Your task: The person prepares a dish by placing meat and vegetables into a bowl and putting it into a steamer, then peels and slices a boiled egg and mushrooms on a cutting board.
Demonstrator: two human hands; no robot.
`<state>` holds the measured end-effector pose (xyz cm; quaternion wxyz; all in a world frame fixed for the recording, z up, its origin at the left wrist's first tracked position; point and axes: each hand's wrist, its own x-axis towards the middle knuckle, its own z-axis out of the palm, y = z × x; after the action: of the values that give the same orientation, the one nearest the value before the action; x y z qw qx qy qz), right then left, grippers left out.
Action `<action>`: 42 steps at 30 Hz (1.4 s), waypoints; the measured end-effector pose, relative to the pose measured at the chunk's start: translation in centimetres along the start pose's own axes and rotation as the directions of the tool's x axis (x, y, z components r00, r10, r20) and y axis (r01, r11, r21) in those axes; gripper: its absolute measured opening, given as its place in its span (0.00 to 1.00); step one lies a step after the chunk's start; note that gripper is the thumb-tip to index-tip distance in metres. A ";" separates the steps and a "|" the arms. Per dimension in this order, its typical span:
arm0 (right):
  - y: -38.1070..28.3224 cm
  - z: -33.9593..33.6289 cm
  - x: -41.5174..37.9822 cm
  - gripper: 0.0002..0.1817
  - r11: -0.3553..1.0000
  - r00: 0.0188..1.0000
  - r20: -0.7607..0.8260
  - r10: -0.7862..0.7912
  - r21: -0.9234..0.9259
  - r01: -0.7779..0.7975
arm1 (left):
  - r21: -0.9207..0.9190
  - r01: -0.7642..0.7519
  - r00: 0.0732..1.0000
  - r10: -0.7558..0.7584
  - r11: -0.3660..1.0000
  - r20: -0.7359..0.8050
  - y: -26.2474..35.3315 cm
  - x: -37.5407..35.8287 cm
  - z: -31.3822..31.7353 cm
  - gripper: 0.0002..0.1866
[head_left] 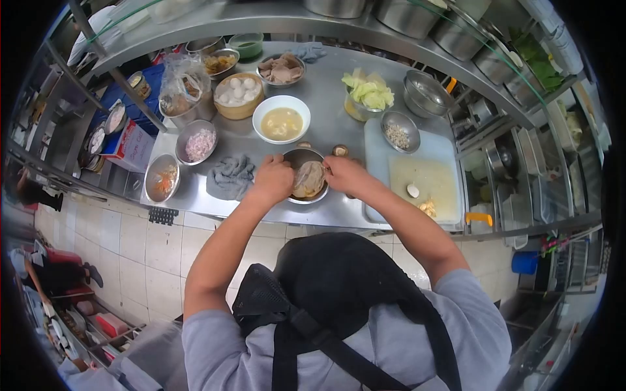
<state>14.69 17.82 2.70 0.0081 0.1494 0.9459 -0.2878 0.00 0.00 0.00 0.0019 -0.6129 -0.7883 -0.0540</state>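
A metal bowl (303, 156) stands near the front edge of the steel table, with a pale, wet-looking piece of food (310, 179) in it, perhaps raw meat. My left hand (274, 177) is closed at the bowl's left rim. At the right rim, the fingers of my right hand (345, 176) are closed too. Both hands hide part of the rim. Just behind the bowl is a white bowl (282, 103) of yellowish liquid. A brown mushroom (340, 150) lies by my right hand. Left of my left hand is a crumpled grey cloth (231, 177).
On the right is a cutting board (379, 189) with a small bowl (396, 148) of chopped pieces. A bowl of pink minced food (198, 144), a basket of white balls (238, 107) and leafy greens (369, 90) stand around. A steel shelf (261, 23) overhangs the back.
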 end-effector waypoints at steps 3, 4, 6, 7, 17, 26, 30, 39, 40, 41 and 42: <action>-0.7 1.5 -0.9 0.09 0.999 0.998 0.062 0.030 -0.014 -0.029 | -0.035 0.025 0.999 -0.024 0.999 0.028 0.7 -1.5 -0.6 0.08; -0.4 1.1 -0.5 0.09 0.999 1.000 0.028 -0.013 -0.044 0.014 | -0.044 0.005 1.000 -0.006 0.999 -0.024 0.4 -0.9 -0.9 0.08; -0.6 -0.1 0.0 0.09 0.994 0.998 0.000 -0.068 -0.081 0.067 | -0.050 -0.005 0.997 0.001 0.999 -0.081 -0.3 -0.3 -1.9 0.08; -1.6 -1.1 -0.8 0.09 0.999 0.999 -0.020 -0.028 -0.035 0.027 | -0.157 0.051 0.995 -0.063 0.986 -0.076 -0.6 -0.8 -3.0 0.07; -1.6 -4.3 -1.2 0.07 0.993 0.982 -0.187 0.013 0.118 0.009 | -0.595 0.266 0.914 -0.394 0.758 -0.093 -1.3 -1.6 -10.4 0.07; -1.4 -3.8 -0.5 0.12 0.975 0.993 -0.054 0.109 0.201 -0.096 | -0.733 0.272 0.861 -0.498 0.623 -0.104 -1.8 -1.6 -8.0 0.06; -1.3 -3.4 0.6 0.14 0.960 0.992 0.044 0.123 0.248 -0.130 | -0.790 0.337 0.840 -0.542 0.513 0.007 -2.5 -1.0 -6.0 0.06; -0.5 0.6 1.2 0.10 0.639 0.984 0.104 0.144 0.750 -0.173 | -0.968 0.145 0.765 -0.598 -0.205 0.242 2.4 -1.1 -4.2 0.02; -0.7 1.0 1.1 0.09 0.646 0.987 0.107 0.119 0.747 -0.159 | -0.979 0.129 0.798 -0.569 -0.159 0.198 2.7 -1.2 -3.6 0.02; -0.8 1.3 1.0 0.09 0.654 0.990 0.109 0.093 0.743 -0.143 | -0.987 0.109 0.829 -0.538 -0.115 0.154 2.9 -1.4 -3.1 0.02; -0.9 1.6 1.0 0.09 0.653 0.990 0.109 0.095 0.743 -0.144 | -0.991 0.120 0.834 -0.536 -0.059 0.132 3.1 -1.5 -3.1 0.03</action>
<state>13.35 16.48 1.76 -0.0067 0.1927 0.7312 -0.6543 3.14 -0.99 3.25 -0.3120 -0.2100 -0.6402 -0.6698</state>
